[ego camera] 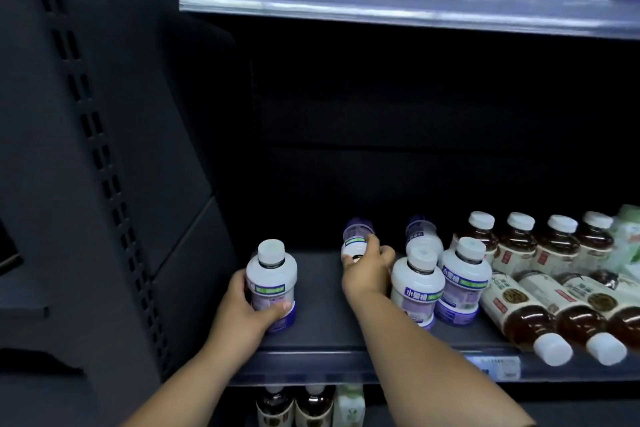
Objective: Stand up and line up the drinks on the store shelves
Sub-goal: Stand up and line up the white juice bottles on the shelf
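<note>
- The left hand (242,308) gripped a white bottle with a purple label (272,282), fingers and thumb curled round its lower body. That bottle stood upright near the left end of the middle shelf (322,333), cap up.
- The right hand (367,270) was curled round the neck end of a second purple-label bottle (356,237), further back at mid-shelf. Its long axis ran front to back, base toward the dark rear. It seemed to lie on its side, though blur left it unclear whether it touched the shelf.
- Just right of that hand, two upright bottles (417,284) of the same drink stood side by side. A lying bottle (420,230) rested behind them, base to the rear.
- Standing tea bottles (519,239) formed a row at the back right, caps up.
- In front of them, fallen tea bottles (526,315) lay flat, long axes slanting front to back, white caps toward the shelf's front edge.
</note>
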